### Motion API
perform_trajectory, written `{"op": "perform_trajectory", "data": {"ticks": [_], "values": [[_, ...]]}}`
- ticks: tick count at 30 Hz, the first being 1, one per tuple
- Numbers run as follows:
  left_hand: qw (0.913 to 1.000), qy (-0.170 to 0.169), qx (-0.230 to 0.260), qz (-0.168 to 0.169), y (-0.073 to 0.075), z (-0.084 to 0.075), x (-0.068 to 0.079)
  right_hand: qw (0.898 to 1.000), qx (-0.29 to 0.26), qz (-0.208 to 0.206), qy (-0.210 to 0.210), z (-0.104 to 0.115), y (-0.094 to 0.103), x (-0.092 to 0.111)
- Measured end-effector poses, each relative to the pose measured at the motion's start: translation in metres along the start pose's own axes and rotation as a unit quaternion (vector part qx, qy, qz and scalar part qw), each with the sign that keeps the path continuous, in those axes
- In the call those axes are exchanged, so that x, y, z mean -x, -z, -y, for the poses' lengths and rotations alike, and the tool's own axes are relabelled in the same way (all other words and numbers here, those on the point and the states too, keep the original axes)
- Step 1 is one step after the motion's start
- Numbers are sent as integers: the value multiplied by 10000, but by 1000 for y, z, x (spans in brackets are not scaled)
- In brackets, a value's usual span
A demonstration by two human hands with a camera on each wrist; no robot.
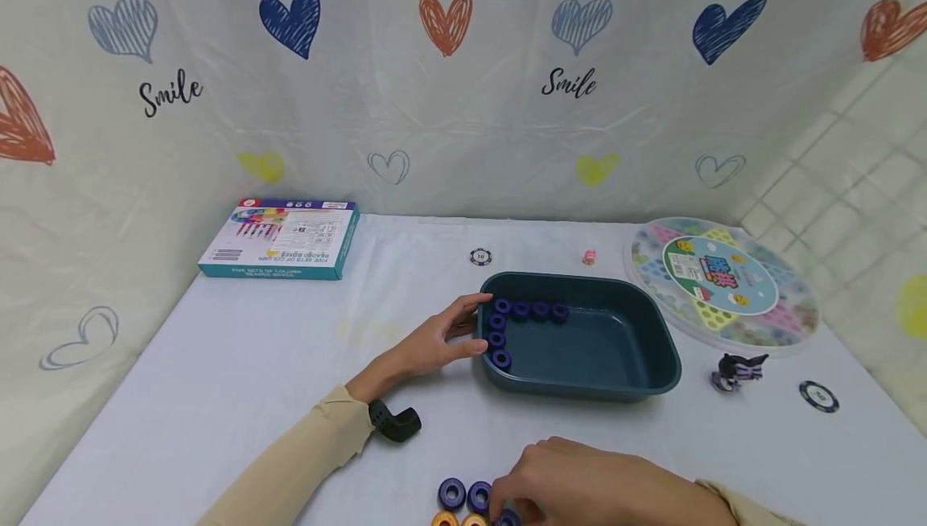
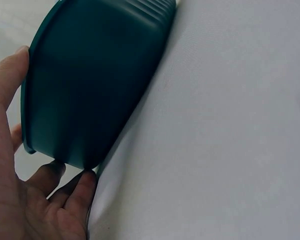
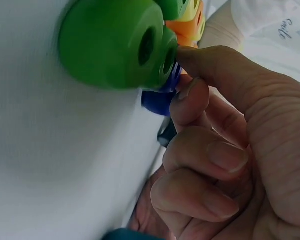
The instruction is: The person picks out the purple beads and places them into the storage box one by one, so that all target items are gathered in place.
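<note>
A dark teal plastic tub [image 1: 594, 389] stands on the white cloth. Inside, several purple-blue ring beads [image 1: 540, 310] make an L along its left and back walls. My left hand [image 1: 442, 337] holds the tub's left end, thumb toward the front corner and fingers farther back; the left wrist view shows fingertips against the tub's outer wall [image 2: 90, 75]. Near the front edge of the view, my right hand [image 1: 572, 482] pinches a blue bead [image 3: 175, 80] between thumb and index finger. Beside it lie more blue beads [image 1: 452, 495], orange beads [image 1: 445, 519] and green beads [image 3: 105, 45].
A flat boxed set [image 1: 278, 240] lies at the back left. At the right are a round game board [image 1: 789, 313], a small dark figurine [image 1: 739, 369] and a poker chip [image 1: 819, 396]. Behind the tub sit another chip [image 1: 480, 256] and a tiny pink piece [image 1: 590, 257].
</note>
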State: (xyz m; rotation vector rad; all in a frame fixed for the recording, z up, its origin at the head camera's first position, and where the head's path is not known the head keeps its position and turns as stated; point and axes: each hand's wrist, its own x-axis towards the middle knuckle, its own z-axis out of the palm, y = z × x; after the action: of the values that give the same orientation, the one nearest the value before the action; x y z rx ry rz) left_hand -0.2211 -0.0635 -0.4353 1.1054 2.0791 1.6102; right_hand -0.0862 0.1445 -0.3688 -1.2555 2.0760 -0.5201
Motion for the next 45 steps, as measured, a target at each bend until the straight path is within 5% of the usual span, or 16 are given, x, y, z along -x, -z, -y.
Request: {"op": "perform_trajectory", "data": {"ticks": [8, 21, 45], "values": [[9999, 86, -49, -81, -1, 11, -1, 9980, 278, -554, 83, -8, 3, 4], [9998, 171, -75, -104, -2, 9, 0, 9924, -759, -909, -329, -33, 6, 25], [9999, 131, -71, -84, -2, 8, -1, 9745, -1632, -1535, -131, -66, -6, 65]]}}
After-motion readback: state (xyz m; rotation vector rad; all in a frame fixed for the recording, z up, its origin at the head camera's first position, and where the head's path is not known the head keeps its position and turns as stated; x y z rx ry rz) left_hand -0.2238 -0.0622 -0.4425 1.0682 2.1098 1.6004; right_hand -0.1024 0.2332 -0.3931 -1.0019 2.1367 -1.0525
